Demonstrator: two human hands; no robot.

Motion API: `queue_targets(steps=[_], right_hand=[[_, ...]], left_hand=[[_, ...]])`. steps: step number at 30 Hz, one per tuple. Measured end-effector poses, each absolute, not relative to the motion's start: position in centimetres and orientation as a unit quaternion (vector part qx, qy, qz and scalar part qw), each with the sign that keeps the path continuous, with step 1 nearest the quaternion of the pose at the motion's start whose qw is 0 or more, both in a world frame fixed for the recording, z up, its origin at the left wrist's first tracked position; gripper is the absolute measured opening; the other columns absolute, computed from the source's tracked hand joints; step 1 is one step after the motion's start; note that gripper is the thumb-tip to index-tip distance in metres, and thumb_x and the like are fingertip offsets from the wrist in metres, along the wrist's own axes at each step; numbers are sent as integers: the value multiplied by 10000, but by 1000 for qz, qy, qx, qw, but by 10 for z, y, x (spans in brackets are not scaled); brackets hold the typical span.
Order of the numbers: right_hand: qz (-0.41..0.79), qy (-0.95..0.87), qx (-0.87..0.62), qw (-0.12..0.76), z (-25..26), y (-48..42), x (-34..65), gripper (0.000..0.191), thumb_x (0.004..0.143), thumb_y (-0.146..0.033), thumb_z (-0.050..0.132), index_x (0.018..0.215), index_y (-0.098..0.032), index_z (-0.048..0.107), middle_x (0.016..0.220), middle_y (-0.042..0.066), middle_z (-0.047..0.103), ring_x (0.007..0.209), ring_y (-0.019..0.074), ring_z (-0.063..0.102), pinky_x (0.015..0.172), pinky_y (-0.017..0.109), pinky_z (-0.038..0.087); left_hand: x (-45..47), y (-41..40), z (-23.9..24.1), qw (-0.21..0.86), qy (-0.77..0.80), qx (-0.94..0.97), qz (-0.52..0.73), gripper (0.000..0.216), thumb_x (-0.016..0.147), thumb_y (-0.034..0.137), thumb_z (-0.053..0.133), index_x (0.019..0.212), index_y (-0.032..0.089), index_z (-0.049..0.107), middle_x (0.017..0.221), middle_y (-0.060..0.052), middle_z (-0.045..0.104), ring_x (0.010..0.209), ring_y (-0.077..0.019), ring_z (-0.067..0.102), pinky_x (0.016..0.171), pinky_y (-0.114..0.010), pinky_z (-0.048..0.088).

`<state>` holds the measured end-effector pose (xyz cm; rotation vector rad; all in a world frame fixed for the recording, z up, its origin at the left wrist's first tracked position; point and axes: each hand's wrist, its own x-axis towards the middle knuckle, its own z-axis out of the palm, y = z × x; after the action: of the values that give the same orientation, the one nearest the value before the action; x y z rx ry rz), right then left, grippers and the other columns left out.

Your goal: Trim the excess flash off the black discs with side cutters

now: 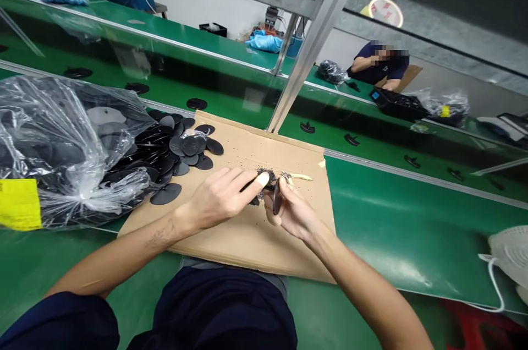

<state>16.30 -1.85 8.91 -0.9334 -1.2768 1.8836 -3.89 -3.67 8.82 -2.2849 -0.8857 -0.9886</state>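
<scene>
My right hand [293, 210] holds a thin black oval disc [276, 197], turned edge-on, between thumb and fingers. My left hand [225, 196] is closed just beside it, thumb and forefinger reaching toward the disc. Something dark shows under the left fingers, too hidden to name. Beneath the fingertips, tiny black bits [264, 170] lie heaped and scattered on a brown cardboard sheet [231, 245]. A slim pale-yellow piece [302, 176] with a small metallic part near it rests by the right fingertips.
Many black discs [190, 145] spill from a clear plastic bag [70, 146] at left. Beyond a metal post [303, 58], several black parts [351, 140] lie spaced along a green conveyor. A white fan-like object [511, 253] stands at right. Co-workers [381, 66] sit across.
</scene>
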Motion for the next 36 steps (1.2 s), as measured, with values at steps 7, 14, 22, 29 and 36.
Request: queue_targets(steps=[7,14,22,29,36], right_hand=[[447,-622,-574,289,132,-64,247,593,831,-777,576,580,-240,555,422,-25,467,310,115,337,291,274,226],[136,-803,-554,175,75,61,254,710,1012,-680,222,646,-189,582,560,69,615,538,183,587,546,301,464],[33,-830,-545,117,36,129,235,249,980,-289,468,997,-182,693,1129,181,689,1071,309,607,829,383,478],[44,-824,-557,93,10,96,264,605,990,-512,458,1470,-144,466,1407,221,562,1292,379,549,1029,518,482],[88,-852,-503,116,5,47,285,531,915,-469,595,1375,-204,584,1266,157,626,1170,348,598,984,486,509]], left_hand=[[-53,-63,99,82,-280,-924,-247,215,993,96,459,999,182,656,912,-65,698,831,-177,648,684,-295,475],[-35,-23,59,-267,-359,-822,-352,274,981,252,555,1236,174,622,1168,-86,739,1026,-203,710,872,-292,551],[-38,-23,37,-430,-401,-722,-364,271,942,335,588,1144,160,634,1152,-87,718,1082,-231,677,976,-345,539],[-40,-25,34,-443,-401,-746,-294,296,982,362,545,1207,173,581,1189,-94,699,1095,-233,670,982,-362,535],[-19,-10,35,-388,-329,-846,-160,331,984,354,590,1292,232,598,1251,-79,716,1098,-246,701,943,-344,525]])
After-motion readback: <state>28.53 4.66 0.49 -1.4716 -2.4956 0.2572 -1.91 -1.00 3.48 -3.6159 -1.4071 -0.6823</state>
